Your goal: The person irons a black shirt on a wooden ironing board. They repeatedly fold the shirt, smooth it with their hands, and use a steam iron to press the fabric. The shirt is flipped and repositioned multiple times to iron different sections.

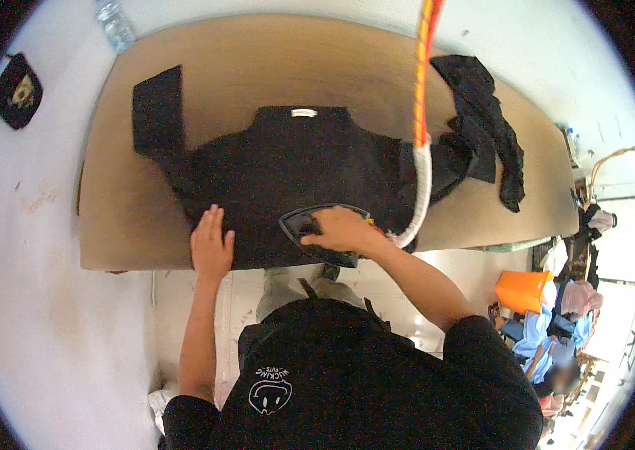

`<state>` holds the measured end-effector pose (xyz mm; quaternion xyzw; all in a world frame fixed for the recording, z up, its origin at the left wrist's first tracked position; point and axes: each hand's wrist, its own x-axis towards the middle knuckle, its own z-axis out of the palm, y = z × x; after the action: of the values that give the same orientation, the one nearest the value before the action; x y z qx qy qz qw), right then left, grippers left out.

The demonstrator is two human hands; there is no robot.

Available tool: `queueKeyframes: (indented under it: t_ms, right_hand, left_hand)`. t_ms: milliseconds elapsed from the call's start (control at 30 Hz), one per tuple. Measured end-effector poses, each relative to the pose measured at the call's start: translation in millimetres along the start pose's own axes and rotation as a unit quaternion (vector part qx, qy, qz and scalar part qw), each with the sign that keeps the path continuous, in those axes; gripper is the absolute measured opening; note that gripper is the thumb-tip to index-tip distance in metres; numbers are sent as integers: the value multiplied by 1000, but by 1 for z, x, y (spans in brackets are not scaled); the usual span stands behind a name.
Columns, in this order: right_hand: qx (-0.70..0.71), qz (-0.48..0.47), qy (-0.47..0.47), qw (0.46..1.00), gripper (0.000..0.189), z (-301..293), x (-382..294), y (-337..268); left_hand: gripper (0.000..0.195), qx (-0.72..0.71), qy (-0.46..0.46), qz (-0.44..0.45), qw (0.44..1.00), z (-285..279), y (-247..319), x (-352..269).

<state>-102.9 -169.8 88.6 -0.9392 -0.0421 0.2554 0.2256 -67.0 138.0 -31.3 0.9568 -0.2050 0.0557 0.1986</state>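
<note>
A black long-sleeved garment (295,163) lies spread over a tan padded ironing table, with a white label (304,113) at its collar. Its left-hand sleeve (158,109) is bent upward. My right hand (343,228) grips a clothes iron (300,220), which rests on the lower part of the garment near the table's front edge. From the iron, a white-wrapped hose (422,191) curves upward beside a red and yellow cord (423,73). My left hand (212,247) lies flat on the garment's lower left edge, holding nothing, thumb apart from the fingers. The iron's soleplate is hidden.
The tan table (126,225) meets pale walls behind and at left. Another black piece of cloth (500,129) lies crumpled at its right end. A plastic bottle (115,28) stands beyond the back left corner. Rightward are an orange bin (523,291) and a seated person with blue cloth (534,332).
</note>
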Motion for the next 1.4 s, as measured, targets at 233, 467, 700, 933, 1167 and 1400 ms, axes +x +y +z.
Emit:
queueKeyframes:
  t_ms: [233,467,700,933,1167,1400]
  right_hand:
    - [64,123,82,987,58,-5,-118,153]
    - [70,206,128,968,64,-15,-185,284]
    - [-29,266,252,930,73,-95,-141,305]
    - [-55,78,325,941,58,-101,19,222]
    - [38,69,220,972,28,-138,119,279]
    - [144,7,366,919,45,-251,237,308]
  left_hand:
    - [49,22,12,18,1000,-1,1,6]
    - [42,-9,43,-32,999,-8,31,25]
    - [38,-72,69,-9,995,-13,38,142]
    - [46,155,-101,-112,976,1,9,197]
    - [33,-64,-34,-121,990,7,-35,267]
    - [44,129,47,-112,984,4,-48,472]
